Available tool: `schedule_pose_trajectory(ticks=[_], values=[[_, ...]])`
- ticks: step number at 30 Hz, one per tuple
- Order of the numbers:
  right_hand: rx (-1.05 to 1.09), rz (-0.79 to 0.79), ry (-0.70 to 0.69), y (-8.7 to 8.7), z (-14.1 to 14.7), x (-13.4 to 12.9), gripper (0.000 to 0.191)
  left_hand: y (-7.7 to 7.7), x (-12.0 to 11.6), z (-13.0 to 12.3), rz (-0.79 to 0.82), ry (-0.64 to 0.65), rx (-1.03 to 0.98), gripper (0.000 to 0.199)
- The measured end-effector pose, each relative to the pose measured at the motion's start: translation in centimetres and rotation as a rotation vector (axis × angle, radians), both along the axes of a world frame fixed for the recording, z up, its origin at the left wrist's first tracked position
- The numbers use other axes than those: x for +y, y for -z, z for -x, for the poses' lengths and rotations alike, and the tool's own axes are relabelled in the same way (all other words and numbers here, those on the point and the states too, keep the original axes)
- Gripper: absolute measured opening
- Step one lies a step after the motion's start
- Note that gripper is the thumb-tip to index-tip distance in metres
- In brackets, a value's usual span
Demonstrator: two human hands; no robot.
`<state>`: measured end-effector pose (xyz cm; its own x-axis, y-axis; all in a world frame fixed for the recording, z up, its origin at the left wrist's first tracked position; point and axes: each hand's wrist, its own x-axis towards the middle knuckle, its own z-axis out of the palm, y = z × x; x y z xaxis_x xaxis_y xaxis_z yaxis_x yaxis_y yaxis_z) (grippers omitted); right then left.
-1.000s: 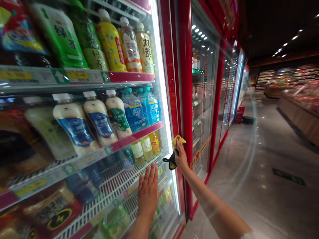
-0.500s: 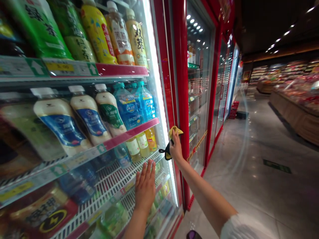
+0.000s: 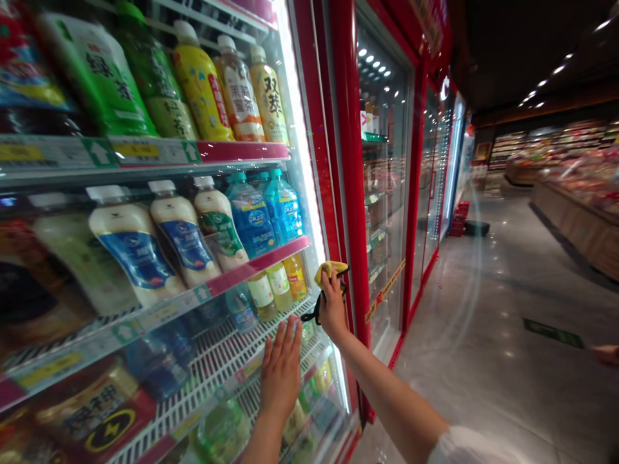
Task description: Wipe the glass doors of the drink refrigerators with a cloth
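Note:
My right hand (image 3: 333,308) is closed round a yellow cloth (image 3: 329,270) with black edging and a dark loop, pressed near the right edge of the glass fridge door, beside the bright light strip (image 3: 304,129). Lower and to the left, my left hand (image 3: 280,367) lies flat with its fingers stretched, apparently against the glass. Behind the glass stand white bottles with blue labels (image 3: 138,254), blue bottles (image 3: 251,216) and yellow-labelled tea bottles (image 3: 200,84) on shelves. The palm of my left hand is hidden.
A red door frame (image 3: 351,193) and a second glass-door fridge (image 3: 382,187) stand to the right. Grey floor (image 3: 464,361) runs along them, with red crates (image 3: 458,219) farther off. Another person's hand (image 3: 607,354) shows at the right edge. A display counter (image 3: 575,225) stands beyond.
My right hand with the cloth sits slightly lower and farther left. My left hand stays almost in place. Another person's hand has appeared at the right edge. The view has shifted a little.

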<state>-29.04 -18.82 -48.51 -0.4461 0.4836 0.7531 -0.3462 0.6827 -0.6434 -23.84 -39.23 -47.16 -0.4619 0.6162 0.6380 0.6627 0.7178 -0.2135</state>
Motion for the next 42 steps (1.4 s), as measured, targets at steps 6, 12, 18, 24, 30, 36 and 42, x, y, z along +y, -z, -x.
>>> schedule_pose_trajectory(ticks=[6, 12, 18, 24, 30, 36, 42], values=[[0.011, 0.117, -0.003, 5.7, -1.4, -0.2, 0.069, -0.3, -0.5, -0.4, -0.003, 0.025, 0.045, 0.077], [0.074, 0.01, 0.065, -1.1, 0.1, -0.4, 0.069, -2.0, 0.0, -1.5, -0.069, -0.025, 0.079, 0.073], [0.013, -0.536, -0.029, 3.8, -2.6, -0.6, 0.062, -3.7, 0.0, -1.2, -0.091, -0.048, 0.141, 0.075], [0.089, -0.375, 0.067, 3.1, -0.4, 6.1, 0.059, -4.9, -0.6, -0.2, -0.065, -0.078, 0.259, 0.075], [0.101, -0.481, -0.004, -1.5, 0.6, 6.6, 0.063, -6.3, 2.0, 0.6, -0.014, -0.155, 0.328, 0.079], [0.109, -0.783, -0.075, -1.6, -0.2, 10.3, 0.062, -7.5, 2.9, 0.4, -0.001, -0.189, 0.388, 0.072], [0.139, -0.432, -0.025, -9.2, 1.8, 8.6, 0.065, -9.6, 3.8, 0.6, 0.007, -0.195, 0.396, 0.076]])
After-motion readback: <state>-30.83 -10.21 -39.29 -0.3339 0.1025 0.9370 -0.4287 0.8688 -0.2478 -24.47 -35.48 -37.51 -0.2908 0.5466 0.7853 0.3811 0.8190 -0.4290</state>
